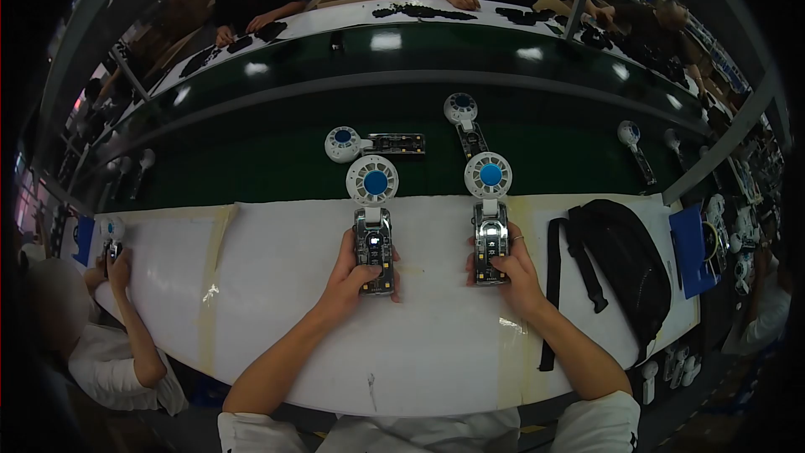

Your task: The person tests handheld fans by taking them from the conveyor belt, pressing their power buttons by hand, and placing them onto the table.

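In each hand I hold a small handheld fan upright above the white tabletop. My left hand [345,278] is wrapped round the clear-cased handle of the left handheld fan [373,239], its thumb lying on the front. A small light shows on that handle. My right hand [518,272] grips the right handheld fan [490,231] the same way, thumb on the handle's front. Both have round white heads with blue centres. Just beyond them, on the green surface, lie another fan on its side [394,144] and one pointing away [472,141].
A black bag [625,273] with straps lies at the right of the white table [277,344], beside a blue folder [689,252]. More fans [641,159] rest on the green belt. A co-worker [117,352] at the left holds a fan; other people work across the belt.
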A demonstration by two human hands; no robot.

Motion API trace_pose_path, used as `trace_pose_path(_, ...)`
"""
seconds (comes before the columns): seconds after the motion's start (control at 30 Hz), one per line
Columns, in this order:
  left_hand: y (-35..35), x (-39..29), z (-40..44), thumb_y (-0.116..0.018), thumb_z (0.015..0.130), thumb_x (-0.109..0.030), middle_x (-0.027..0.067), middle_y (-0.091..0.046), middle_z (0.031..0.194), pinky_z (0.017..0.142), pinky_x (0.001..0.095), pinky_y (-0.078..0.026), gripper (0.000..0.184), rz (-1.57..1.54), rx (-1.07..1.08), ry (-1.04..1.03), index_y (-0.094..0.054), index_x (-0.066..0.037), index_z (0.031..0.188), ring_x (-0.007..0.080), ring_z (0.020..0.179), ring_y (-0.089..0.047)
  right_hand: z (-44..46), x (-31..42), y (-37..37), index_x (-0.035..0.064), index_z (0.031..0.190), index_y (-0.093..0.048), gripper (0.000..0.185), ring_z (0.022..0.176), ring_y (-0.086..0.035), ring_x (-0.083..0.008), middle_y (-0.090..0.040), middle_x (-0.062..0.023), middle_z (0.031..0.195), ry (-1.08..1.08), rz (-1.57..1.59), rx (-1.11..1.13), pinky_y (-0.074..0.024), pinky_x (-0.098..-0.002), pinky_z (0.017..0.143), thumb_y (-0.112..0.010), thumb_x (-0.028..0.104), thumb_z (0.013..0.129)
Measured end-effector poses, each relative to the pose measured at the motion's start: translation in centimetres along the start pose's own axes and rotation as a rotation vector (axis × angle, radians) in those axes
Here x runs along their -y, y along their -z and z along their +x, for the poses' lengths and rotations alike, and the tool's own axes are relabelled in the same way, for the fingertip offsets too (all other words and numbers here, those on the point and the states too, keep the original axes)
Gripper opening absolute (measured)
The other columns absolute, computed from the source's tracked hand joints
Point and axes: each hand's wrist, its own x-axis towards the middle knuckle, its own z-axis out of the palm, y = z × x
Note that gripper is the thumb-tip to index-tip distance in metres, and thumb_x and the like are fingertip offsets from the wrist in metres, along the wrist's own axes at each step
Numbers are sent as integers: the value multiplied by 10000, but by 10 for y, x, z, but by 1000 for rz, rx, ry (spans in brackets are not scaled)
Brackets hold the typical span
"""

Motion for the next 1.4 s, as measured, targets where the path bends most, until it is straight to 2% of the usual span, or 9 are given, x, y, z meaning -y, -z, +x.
trace_pose_path(0.2, -2, 1, 0, -425, 754, -53, 175, -487, 1023, 539, 409, -541, 574, -7, 10, -13, -212, -110, 1284, 280, 691, -606, -1, 0, 4, 54, 1273, -208, 446, 844, -588, -199, -511, -152, 1057, -15, 54, -15, -535, -349, 693, -400, 90, 873)
trace_pose_path(0.87, -62, -13, 4, -601, 778, -94, 142, -551, 1012, 728, 377, -534, 509, -92, -108, -211, -330, -52, 1206, 249, 857, -623, -12, 42, 51, 57, 1132, -380, 465, 843, -583, -219, -541, -112, 945, 96, 138, -19, -500, -373, 783, -623, 150, 747)
trace_pose_path(1.1, -128, -43, -8, -774, 700, -117, 81, -633, 908, 766, 350, -525, 379, 763, -424, -535, -557, -35, 1000, 225, 967, -613, -30, 104, 65, 35, 1016, -476, 312, 683, -572, -196, -536, -76, 701, 225, 108, -128, -503, -378, 652, -626, 179, 784)
trace_pose_path(1.17, -117, -36, -21, -742, 755, -156, 56, -616, 869, 775, 327, -506, 239, 553, -226, -534, -572, -41, 877, 207, 888, -616, -43, 107, 79, 33, 959, -495, 231, 649, -578, -198, -550, -74, 671, 224, 35, -165, -480, -340, 620, -628, 129, 797)
trace_pose_path(1.2, -142, -60, -30, -696, 809, -200, 41, -586, 811, 771, 328, -494, 197, -226, -124, -383, -562, -62, 853, 182, 778, -594, -53, 105, 80, 50, 886, -459, 166, 567, -542, -190, -527, -74, 638, 373, -394, -293, -461, -330, 572, -598, 111, 817)
trace_pose_path(1.27, -131, -68, -46, -654, 842, -236, 50, -561, 783, 762, 352, -492, 207, -818, 170, -351, -525, -75, 826, 164, 718, -556, -73, 124, 83, 61, 822, -433, 152, 531, -519, -172, -518, -69, 631, 507, 63, 121, -462, -318, 548, -584, 70, 822)
trace_pose_path(1.33, -138, -83, -67, -640, 853, -231, 66, -556, 769, 710, 372, -522, 229, 103, -250, -863, -486, -63, 843, 189, 698, -586, -98, 147, 69, 63, 802, -418, 154, 507, -506, -163, -517, -73, 629, 423, 427, 42, -474, -314, 541, -568, 35, 821)
trace_pose_path(1.37, -127, -106, -83, -631, 860, -234, 75, -563, 743, 663, 372, -534, 240, 621, -125, -1020, -476, -56, 818, 208, 671, -600, -99, 143, 81, 61, 797, -411, 195, 484, -498, -166, -499, -68, 597, 820, -401, -49, -482, -322, 510, -583, 146, 832)
trace_pose_path(1.4, -117, -125, -91, -623, 867, -238, 84, -570, 717, 616, 372, -545, 256, 1152, 25, -1137, -466, -50, 792, 227, 643, -615, -101, 153, 81, 64, 778, -414, 199, 469, -477, -157, -477, -61, 575, 839, -422, 86, -474, -307, 493, -568, 162, 858)
